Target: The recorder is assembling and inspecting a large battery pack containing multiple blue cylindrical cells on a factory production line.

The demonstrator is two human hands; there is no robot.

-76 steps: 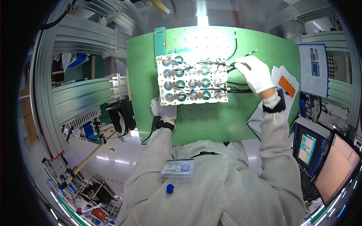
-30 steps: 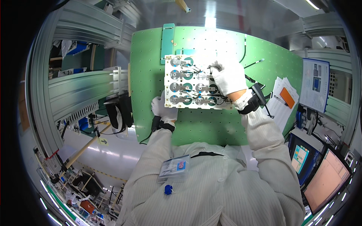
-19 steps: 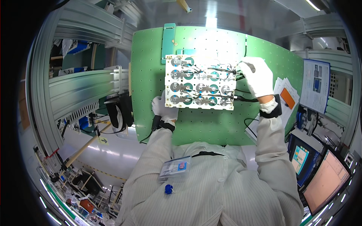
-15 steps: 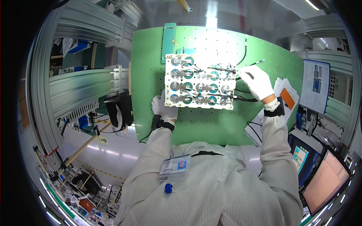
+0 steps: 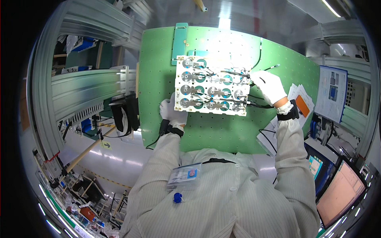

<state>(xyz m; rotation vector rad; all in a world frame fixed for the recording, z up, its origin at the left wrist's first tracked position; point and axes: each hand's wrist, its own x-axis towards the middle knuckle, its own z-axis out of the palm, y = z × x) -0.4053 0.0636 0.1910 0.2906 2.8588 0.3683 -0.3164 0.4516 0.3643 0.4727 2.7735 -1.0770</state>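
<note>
A white rectangular panel [image 5: 206,82] fitted with rows of round grey and teal parts and black wiring is over the green pegboard-like worktop. My left hand [image 5: 173,112], in a white glove, is closed at the panel's lower left corner; its fingertips are partly hidden by the edge. At the panel's upper right edge, my gloved right hand [image 5: 268,86] has its fingers pinched together by the black cables [image 5: 242,75]. A thin dark cable seems to be between its fingertips, though the detail is small. More black cables [image 5: 260,105] run out below that hand.
A teal bracket [image 5: 179,43] lies at the panel's upper left. Papers [image 5: 298,94] and an orange card [image 5: 302,104] lie to the right, beside a hanging document sheet [image 5: 332,93]. Screens [image 5: 341,192] stand at lower right. Metal rails [image 5: 89,87] run along the left.
The view has shifted slightly. Both hands keep nearly the same places at the panel, and my right hand's fingers have moved only a little by the cables.
</note>
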